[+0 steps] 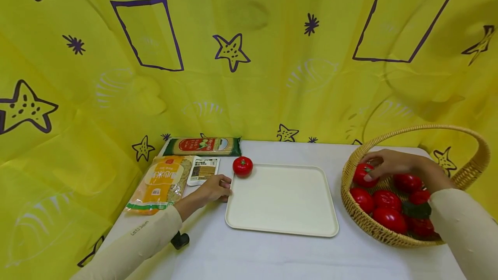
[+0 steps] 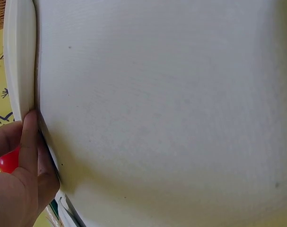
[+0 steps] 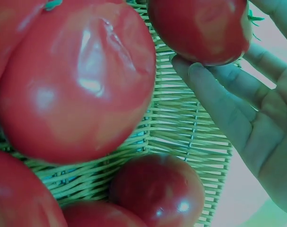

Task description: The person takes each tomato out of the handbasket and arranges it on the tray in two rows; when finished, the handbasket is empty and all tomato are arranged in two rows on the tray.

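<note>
My right hand (image 1: 383,167) reaches into the wicker basket (image 1: 352,211) and holds a red tomato (image 1: 361,175) near its left wall. In the right wrist view, fingers and thumb lie around this tomato (image 3: 202,28), which has a green stem. Several more red tomatoes (image 1: 389,220) fill the basket below. My left hand (image 1: 214,188) is at the left edge of a cream rectangular tray (image 1: 282,202), its fingertips touching the rim in the left wrist view. One tomato (image 1: 242,166) sits at the tray's back left corner.
Left of the tray lie a yellow-orange food bag (image 1: 161,180), a small white pouch (image 1: 203,171) and a long green-ended package (image 1: 202,146). A black object (image 1: 180,240) is beside the left forearm. The basket's tall handle (image 1: 420,128) arches over the right arm.
</note>
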Demonstrator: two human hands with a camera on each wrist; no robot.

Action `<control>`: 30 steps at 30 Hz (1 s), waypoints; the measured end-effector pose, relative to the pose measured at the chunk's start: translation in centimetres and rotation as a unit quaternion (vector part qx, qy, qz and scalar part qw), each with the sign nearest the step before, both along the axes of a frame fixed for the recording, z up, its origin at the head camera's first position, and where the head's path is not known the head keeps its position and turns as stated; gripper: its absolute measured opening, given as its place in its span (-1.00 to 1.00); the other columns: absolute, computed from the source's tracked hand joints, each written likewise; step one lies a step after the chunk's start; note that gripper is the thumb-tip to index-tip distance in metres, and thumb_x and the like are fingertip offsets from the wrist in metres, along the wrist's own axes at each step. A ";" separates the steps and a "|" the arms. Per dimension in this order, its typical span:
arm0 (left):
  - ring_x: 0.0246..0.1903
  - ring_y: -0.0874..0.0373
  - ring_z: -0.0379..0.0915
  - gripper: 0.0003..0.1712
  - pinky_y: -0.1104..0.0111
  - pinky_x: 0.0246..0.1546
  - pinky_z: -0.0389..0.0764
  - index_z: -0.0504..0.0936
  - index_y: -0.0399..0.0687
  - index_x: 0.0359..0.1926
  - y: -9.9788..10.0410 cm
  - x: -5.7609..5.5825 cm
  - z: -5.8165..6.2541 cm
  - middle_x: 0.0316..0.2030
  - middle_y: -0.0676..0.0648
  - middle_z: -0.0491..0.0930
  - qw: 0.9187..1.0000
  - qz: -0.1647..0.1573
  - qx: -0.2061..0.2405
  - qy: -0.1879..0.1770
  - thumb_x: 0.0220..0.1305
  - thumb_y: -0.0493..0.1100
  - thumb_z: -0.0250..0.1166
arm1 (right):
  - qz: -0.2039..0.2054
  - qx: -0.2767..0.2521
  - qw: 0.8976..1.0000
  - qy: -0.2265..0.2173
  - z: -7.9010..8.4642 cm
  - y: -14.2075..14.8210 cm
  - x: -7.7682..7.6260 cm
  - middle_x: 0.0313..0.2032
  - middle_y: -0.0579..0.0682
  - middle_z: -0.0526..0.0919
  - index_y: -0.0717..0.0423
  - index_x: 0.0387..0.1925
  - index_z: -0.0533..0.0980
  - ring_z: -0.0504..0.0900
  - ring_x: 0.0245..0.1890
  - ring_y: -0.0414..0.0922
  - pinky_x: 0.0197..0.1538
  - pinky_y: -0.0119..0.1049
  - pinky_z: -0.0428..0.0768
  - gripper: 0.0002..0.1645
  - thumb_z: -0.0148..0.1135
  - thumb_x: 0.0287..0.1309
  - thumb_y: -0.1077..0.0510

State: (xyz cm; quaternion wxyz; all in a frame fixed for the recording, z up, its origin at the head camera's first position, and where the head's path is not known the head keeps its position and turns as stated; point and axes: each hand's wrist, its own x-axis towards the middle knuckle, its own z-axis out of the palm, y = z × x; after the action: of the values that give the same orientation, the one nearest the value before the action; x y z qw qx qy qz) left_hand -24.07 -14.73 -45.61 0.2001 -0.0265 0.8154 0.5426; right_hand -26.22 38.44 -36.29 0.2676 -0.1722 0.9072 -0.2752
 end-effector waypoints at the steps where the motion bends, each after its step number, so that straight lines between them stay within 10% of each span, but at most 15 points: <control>1: -0.39 0.14 0.50 -0.55 0.32 -0.36 0.77 0.47 -0.43 0.12 0.0 0.0 0.0 -0.24 -0.14 0.49 1.000 0.000 0.000 0.000 0.20 -0.48 0.30 | -0.003 -0.004 1.000 0.000 0.1 0.1 0.1 0.18 0.27 0.53 0.26 0.25 0.42 0.52 0.18 0.24 0.08 0.01 0.65 -0.29 0.39 0.18 -0.02; 16: -0.41 0.14 0.48 -0.57 0.36 -0.38 0.76 0.48 -0.44 0.10 0.0 0.0 -0.1 -0.26 -0.13 0.49 1.000 -0.001 0.000 0.005 0.19 -0.48 0.30 | -0.005 -0.052 0.999 0.007 0.6 1.0 1.7 0.17 0.24 0.51 0.24 0.28 0.40 0.55 -0.04 -0.33 -0.11 -0.35 0.70 -0.35 0.35 0.23 0.07; 23: -0.42 0.14 0.48 -0.57 0.35 -0.39 0.75 0.48 -0.45 0.09 0.1 0.1 -0.1 -0.26 -0.14 0.49 1.000 0.000 0.003 0.009 0.18 -0.50 0.30 | -0.009 -0.024 0.999 0.048 1.0 0.8 2.6 0.27 0.31 0.46 0.08 0.27 0.46 0.52 0.13 0.02 0.00 -0.15 0.60 -0.39 0.35 0.23 0.00; 30: -0.42 0.14 0.48 -0.57 0.34 -0.38 0.76 0.48 -0.45 0.09 0.1 0.1 0.0 -0.27 -0.14 0.49 1.000 0.000 -0.002 0.011 0.19 -0.50 0.30 | -0.009 -0.045 0.997 0.054 1.2 0.5 3.6 0.22 0.24 0.50 0.06 0.27 0.45 0.59 0.00 -0.19 -0.08 -0.28 0.65 -0.40 0.35 0.23 0.03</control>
State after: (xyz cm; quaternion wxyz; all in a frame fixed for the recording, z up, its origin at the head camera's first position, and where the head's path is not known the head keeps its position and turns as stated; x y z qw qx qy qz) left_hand -23.93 -14.61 -45.65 0.1911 -0.0212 0.8187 0.5410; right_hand -22.62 38.96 -35.08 0.2074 -0.1910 0.9084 -0.3086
